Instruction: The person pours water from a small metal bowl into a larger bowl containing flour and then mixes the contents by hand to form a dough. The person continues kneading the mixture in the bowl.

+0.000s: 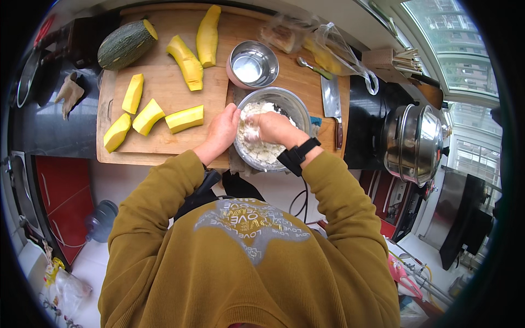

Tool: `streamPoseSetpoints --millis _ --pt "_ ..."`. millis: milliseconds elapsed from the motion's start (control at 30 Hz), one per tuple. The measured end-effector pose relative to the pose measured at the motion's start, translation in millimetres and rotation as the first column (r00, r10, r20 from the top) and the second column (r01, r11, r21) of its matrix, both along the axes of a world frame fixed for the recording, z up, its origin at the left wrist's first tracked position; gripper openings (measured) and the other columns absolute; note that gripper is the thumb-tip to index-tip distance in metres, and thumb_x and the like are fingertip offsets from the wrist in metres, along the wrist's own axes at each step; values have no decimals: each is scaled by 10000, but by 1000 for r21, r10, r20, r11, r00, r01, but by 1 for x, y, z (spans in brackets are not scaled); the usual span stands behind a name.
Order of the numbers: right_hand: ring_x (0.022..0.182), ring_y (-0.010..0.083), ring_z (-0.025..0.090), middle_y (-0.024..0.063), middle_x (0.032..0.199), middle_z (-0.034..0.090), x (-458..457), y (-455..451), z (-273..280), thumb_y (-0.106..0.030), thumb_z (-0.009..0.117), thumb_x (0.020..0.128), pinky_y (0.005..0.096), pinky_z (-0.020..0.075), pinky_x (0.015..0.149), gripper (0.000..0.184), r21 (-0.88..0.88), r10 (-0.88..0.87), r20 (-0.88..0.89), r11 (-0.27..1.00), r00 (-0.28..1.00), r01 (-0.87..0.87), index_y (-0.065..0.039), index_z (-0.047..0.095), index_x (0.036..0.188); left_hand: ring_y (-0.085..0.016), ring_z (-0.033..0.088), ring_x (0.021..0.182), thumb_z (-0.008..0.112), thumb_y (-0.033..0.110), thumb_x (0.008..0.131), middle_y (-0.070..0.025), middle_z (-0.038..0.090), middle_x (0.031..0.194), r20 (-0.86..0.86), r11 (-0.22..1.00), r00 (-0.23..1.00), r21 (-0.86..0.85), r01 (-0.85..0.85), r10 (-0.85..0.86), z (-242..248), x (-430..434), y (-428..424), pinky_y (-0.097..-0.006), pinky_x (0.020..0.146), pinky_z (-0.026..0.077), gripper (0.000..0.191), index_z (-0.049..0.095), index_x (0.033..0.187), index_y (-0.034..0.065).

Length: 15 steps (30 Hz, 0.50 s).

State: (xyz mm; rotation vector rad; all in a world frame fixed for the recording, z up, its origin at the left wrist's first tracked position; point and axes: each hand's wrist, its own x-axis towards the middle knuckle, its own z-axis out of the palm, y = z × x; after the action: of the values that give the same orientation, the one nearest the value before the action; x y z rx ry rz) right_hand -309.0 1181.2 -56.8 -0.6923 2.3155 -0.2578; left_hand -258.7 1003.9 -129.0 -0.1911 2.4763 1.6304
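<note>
A steel bowl [301, 110] of crumbly, floury dough [266, 152] rests on a cloth at the front of the wooden board. My left hand [223, 128] holds the bowl's left rim. Inside the bowl is my right hand [271, 128], its fingers blurred and coated with flour; whether they close on dough cannot be told. Just behind stands a pink-sided metal bowl [253, 64] with clear liquid in it. Peeled yellow squash pieces [184, 119] lie on the cutting board [164, 88] to the left, with longer peeled pieces [208, 37] farther back.
An uncut green squash end [127, 44] sits at the back left. Right of the dough bowl lie a cleaver [331, 98] and a green-handled peeler or spoon [315, 68]. Plastic bags [328, 49] lie behind them. A steel steamer pot [412, 143] stands on the right counter.
</note>
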Motion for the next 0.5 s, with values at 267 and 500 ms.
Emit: streamPoseSetpoints --millis 267,500 --pt "793 339 739 140 806 738 64 7 15 -103 604 845 464 574 675 160 136 135 -191 985 972 -110 -136 721 949 -468 616 879 541 273 1052 -245 659 907 -14 999 999 39 30 -30 0 0 -4 -506 751 484 217 560 1004 63" --pt "794 358 733 181 795 722 81 9 -9 -98 605 833 482 575 686 98 133 52 -204 991 978 -25 -91 695 872 -473 621 876 545 267 1049 -249 663 906 4 994 999 95 52 -53 -5 -2 -6 -518 742 485 218 567 998 57"
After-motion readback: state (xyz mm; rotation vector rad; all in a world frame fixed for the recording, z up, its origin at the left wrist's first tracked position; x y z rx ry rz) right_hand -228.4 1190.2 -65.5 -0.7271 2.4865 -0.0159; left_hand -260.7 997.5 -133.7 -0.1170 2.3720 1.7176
